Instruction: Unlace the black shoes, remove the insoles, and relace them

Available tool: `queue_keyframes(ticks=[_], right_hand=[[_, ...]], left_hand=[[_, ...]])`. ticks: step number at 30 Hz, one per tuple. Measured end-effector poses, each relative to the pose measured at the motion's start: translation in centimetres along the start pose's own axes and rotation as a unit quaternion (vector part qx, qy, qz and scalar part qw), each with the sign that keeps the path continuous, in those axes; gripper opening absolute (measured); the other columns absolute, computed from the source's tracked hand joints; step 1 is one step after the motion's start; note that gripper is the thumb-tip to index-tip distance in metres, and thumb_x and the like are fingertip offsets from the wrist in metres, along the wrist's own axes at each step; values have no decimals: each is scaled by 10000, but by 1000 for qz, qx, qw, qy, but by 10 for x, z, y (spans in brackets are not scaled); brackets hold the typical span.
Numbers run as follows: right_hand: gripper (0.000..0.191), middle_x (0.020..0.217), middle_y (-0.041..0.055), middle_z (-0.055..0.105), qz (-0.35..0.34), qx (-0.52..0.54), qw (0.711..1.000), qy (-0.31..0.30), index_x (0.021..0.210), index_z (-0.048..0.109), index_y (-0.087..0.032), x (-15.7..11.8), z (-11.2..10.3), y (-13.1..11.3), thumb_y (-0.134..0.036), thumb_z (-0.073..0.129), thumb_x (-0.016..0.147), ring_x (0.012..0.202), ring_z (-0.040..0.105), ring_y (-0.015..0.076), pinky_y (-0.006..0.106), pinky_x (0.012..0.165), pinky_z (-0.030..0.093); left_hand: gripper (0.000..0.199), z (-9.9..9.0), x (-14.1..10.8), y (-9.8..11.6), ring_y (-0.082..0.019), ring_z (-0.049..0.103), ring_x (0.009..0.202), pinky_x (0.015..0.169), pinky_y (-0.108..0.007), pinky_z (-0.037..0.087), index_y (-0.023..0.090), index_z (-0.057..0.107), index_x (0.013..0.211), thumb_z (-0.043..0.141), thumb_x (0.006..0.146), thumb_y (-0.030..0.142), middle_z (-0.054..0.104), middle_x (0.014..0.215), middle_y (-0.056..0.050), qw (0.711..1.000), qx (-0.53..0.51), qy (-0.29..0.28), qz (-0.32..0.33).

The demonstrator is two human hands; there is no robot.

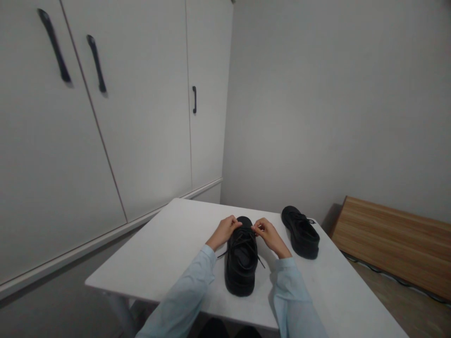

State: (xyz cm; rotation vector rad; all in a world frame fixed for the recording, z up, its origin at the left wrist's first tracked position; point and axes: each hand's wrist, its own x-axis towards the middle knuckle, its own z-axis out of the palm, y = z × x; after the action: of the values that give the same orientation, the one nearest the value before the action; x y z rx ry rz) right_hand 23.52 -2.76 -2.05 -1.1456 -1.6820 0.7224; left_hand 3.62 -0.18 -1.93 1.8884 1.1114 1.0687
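A black lace-up shoe (pixel 240 277) stands on the white table (pixel 165 253), its toe pointing away from me and its heel toward me. Its black shoelace (pixel 243 239) crosses over the front, and loose ends hang out on both sides. My left hand (pixel 228 229) is closed in a pinch at the left of the lacing, near the toe. On the opposite side, my right hand (pixel 265 231) pinches the lace by the upper eyelets. The bit of lace between the fingertips is very small in view. Light blue sleeves cover both forearms.
Another black shoe (pixel 305 239) rests near the table's right edge, its lace tied across the top. White cabinets (pixel 148 117) with dark handles line the left side. A grey wall (pixel 317 108) stands behind the table. A wood-grain panel (pixel 394 239) is at the right.
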Motion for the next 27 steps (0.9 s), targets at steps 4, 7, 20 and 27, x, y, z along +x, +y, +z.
queue_keyframes(ticks=[4,7,20,27], right_hand=[[269,734,-3,527,-8,-15,1000,-2,708,519,-190,0,-1,1,-439,606,760,652,548,150,295,624,464],[258,740,4,528,-7,-17,1000,-3,700,518,-192,0,-2,2,-428,602,761,672,555,160,302,630,475],[173,722,10,517,-11,-56,998,10,648,493,-209,-1,-3,8,-337,578,728,660,548,170,317,619,488],[164,686,4,527,-12,-88,996,12,638,488,-210,-2,-4,8,-314,560,743,645,550,169,308,612,467]], left_hand=[[227,-3,-4,4,-138,503,676,636,-234,375,178,506,714,482,820,377,563,667,16,999,33,-7,-12],[225,-5,-4,6,-144,511,684,638,-236,377,183,493,712,465,834,371,566,664,14,998,55,-15,-24],[242,-8,-4,1,-170,539,690,646,-254,374,191,476,742,401,877,377,590,681,-16,988,139,-53,-50],[252,-11,-6,1,-172,546,685,659,-262,376,184,473,780,372,896,383,602,689,-22,982,158,-85,-59]])
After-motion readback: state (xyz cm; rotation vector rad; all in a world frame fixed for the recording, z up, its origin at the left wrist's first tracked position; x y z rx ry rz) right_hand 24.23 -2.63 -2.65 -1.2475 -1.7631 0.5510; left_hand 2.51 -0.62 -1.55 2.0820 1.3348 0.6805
